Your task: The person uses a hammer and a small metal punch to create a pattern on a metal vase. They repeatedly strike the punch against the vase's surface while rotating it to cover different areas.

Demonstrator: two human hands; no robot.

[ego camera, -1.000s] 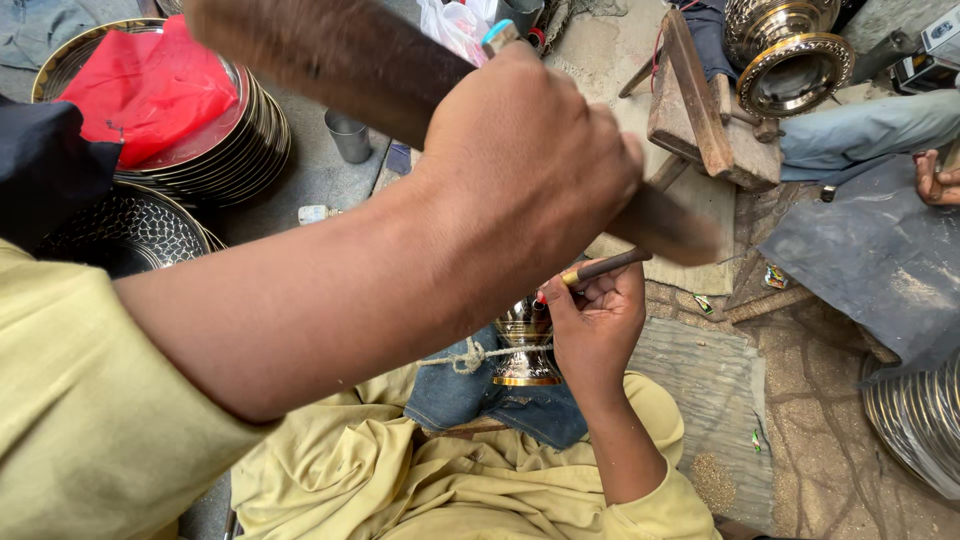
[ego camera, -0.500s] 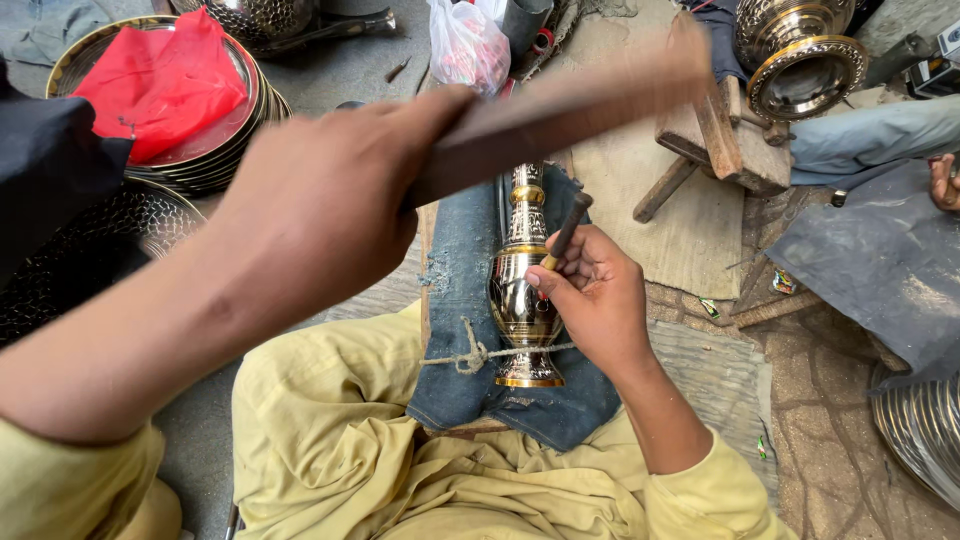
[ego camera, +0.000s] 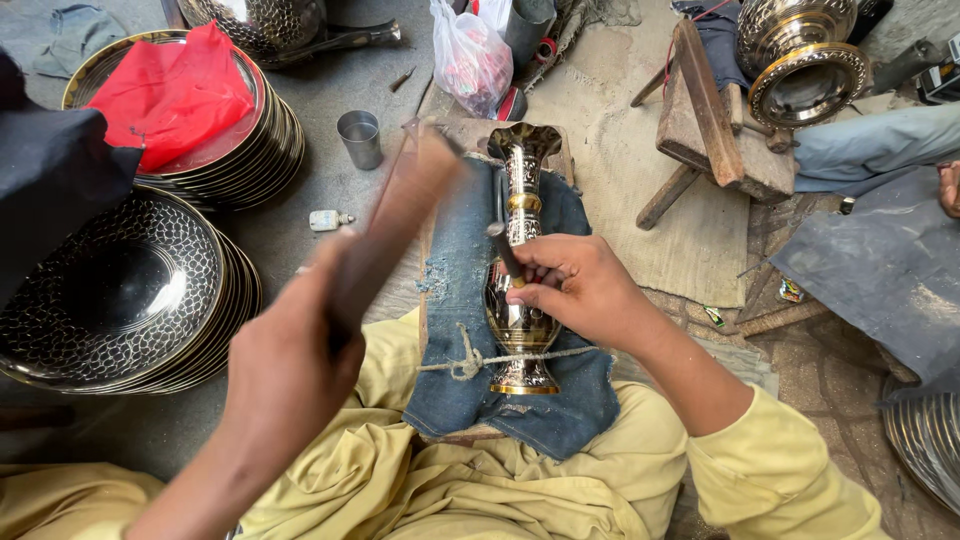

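My right hand (ego camera: 575, 290) has its fingers (ego camera: 545, 272) pinched together around a small dark punch (ego camera: 503, 248), whose tip rests against the side of the vase (ego camera: 520, 270). My left hand (ego camera: 290, 350) is clamped in a fist on the handle of a wooden mallet (ego camera: 395, 225), which is blurred and slants up to the right, its head above the vase's upper half; I cannot tell whether it touches the punch.

The vase is brass with dark engraved bands. It lies lengthwise on a blue denim pad (ego camera: 455, 385) across my lap, flared mouth pointing away from me and foot towards me. A cord (ego camera: 470, 362) knotted just above the foot ties it down to the pad. Yellow sleeves cover both my arms.

To the left sit two stacks of engraved plates (ego camera: 130, 290), the farther one topped with a red cloth (ego camera: 170, 90). A steel cup (ego camera: 360, 138) stands near them on the floor, and a plastic bag (ego camera: 472, 60) lies beyond the vase's mouth. At the upper right a wooden stool (ego camera: 715, 110) stands beside a large brass pot (ego camera: 800, 60).
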